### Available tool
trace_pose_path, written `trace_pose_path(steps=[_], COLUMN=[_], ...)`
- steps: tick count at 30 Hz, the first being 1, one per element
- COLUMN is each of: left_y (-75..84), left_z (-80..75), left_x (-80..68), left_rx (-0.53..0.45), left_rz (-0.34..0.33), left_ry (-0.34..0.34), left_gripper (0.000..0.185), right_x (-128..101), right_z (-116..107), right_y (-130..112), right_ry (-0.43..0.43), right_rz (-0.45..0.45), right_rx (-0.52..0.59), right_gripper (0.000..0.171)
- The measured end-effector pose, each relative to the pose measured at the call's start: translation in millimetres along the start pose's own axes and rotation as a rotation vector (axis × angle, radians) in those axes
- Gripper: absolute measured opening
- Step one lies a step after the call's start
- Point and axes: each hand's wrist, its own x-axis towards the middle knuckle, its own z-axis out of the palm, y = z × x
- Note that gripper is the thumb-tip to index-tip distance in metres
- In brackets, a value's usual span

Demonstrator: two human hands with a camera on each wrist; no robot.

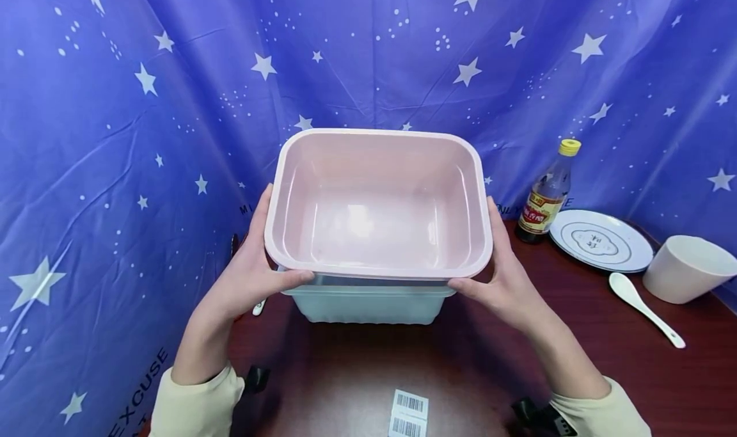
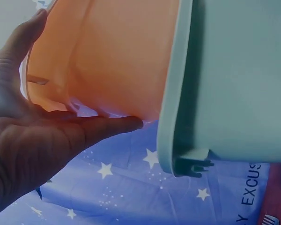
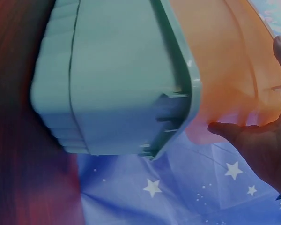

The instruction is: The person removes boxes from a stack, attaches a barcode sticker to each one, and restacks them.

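A pink rectangular basin (image 1: 374, 219) is nested in a pale green basin (image 1: 368, 306) and stands partly raised out of it. My left hand (image 1: 253, 277) grips the pink basin's left end, thumb under the front rim and fingers up the side. At the right end, my right hand (image 1: 501, 283) holds it the same way. In the left wrist view my left hand (image 2: 33, 140) lies against the pink basin (image 2: 107, 56), beside the green basin (image 2: 234, 79). In the right wrist view my right hand (image 3: 262, 145) touches the pink basin (image 3: 225, 61) above the green basin (image 3: 117, 79).
On the dark wooden table (image 1: 576, 334), at the right, stand a yellow-capped bottle (image 1: 547, 197), a white plate (image 1: 601, 240), a white spoon (image 1: 641, 306) and a white cup (image 1: 685, 267). Barcode labels (image 1: 410, 411) lie near the front edge. A blue starred cloth (image 1: 115, 136) hangs behind and to the left.
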Motion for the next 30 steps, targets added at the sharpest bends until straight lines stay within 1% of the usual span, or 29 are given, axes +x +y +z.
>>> trace_pose_path(steps=[5,6,13,16,21,26,30], left_y=[5.4,6.3,9.6,9.4,7.7,6.4,7.5], left_z=[5.2,6.6,20.7,29.0,45.7,62.4,74.0], left_x=[-1.1,-1.0,0.5,3.2,8.5,14.7,20.5], left_rx=[-0.004,-0.014,-0.033,-0.046,-0.099,-0.138,-0.168], left_rz=[0.055,0.063,0.060,0.076,0.101,0.126,0.147], left_ry=[0.012,0.014,0.027,0.029,0.029,0.030,0.028], left_gripper=[0.130,0.131,0.134,0.134,0.131,0.129,0.129], right_x=[0,0,-2,-3,-5,-5,-6], right_z=[-5,-7,-24,-34,-53,-68,-78], right_y=[-9,-11,-22,-25,-30,-35,-37], right_ry=[0.003,0.006,0.001,-0.011,-0.037,-0.044,-0.030], right_rz=[-0.015,-0.012,-0.010,-0.012,0.012,0.027,0.044], right_rx=[0.035,0.016,-0.040,-0.084,-0.180,-0.191,-0.226], right_gripper=[0.129,0.130,0.132,0.131,0.130,0.127,0.128])
